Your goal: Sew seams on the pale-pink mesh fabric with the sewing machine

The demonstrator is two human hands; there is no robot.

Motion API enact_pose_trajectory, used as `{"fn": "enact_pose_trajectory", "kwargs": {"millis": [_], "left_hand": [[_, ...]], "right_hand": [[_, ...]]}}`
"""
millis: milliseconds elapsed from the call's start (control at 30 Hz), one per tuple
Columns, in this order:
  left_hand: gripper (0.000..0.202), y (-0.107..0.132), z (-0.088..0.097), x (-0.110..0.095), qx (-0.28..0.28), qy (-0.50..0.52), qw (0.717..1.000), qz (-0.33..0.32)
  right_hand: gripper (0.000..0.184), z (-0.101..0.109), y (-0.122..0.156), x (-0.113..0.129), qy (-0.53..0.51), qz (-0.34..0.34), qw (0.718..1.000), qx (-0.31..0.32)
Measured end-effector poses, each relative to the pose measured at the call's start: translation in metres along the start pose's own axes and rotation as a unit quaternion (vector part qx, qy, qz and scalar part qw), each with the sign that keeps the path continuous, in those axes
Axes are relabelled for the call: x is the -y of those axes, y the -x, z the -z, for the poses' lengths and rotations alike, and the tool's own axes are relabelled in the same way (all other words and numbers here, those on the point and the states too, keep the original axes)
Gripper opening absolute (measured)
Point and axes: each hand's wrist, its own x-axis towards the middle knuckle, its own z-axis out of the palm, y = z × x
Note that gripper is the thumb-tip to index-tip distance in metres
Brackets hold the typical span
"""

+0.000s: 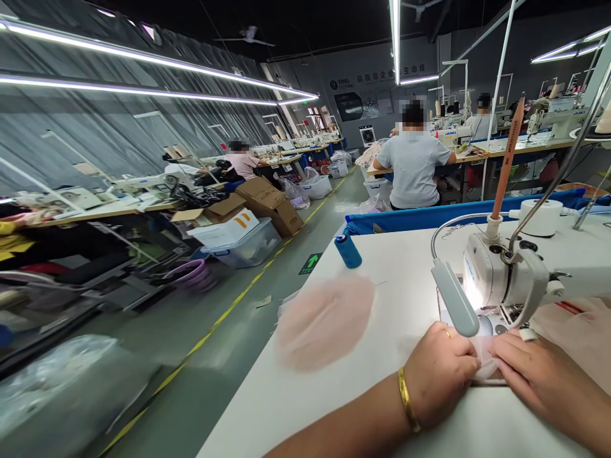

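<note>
Sheer fabric (485, 357) sits at the front of our sewing machine (484, 270), our left hand (440, 374) curled closed on its edge. Our right hand (541, 375) has fingers bunched against it; we can't tell if they grip. A grey lamp (456, 299) partly blocks our view there. Further off: blurry pink cloth (329, 324), blue spool (348, 252), then a co-worker (414, 166), head pixelated.

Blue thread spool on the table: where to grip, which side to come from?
I'd take the blue thread spool around its wound middle, coming from the right and slightly above. It appears to stand on end, leaving its rounded sides exposed. Bare white tabletop lies to its right; pink fabric lies on the near side, and the tabletop's edge is close on its left.
</note>
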Motion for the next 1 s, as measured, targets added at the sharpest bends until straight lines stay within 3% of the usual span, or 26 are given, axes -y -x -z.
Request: {"fn": "enact_pose_trajectory", "kwargs": {"millis": [200, 667, 1000], "left_hand": [[0.014, -0.005, -0.004, 0.006, -0.014, -0.04, 0.999, -0.008], [0.018, -0.005, -0.005, 0.014, -0.005, -0.043, 0.998, -0.046], [0.018, -0.008, -0.006, 0.019, 0.002, -0.051, 0.998, -0.035]], "right_hand": [[0.028, -0.001, -0.006, 0.001, -0.017, -0.012, 0.999, -0.025], [0.039, -0.001, -0.008, -0.002, 0.095, 0.093, 0.989, -0.057], [0.042, -0.009, -0.008, -0.006, 0.113, 0.069, 0.989, -0.07]]}}
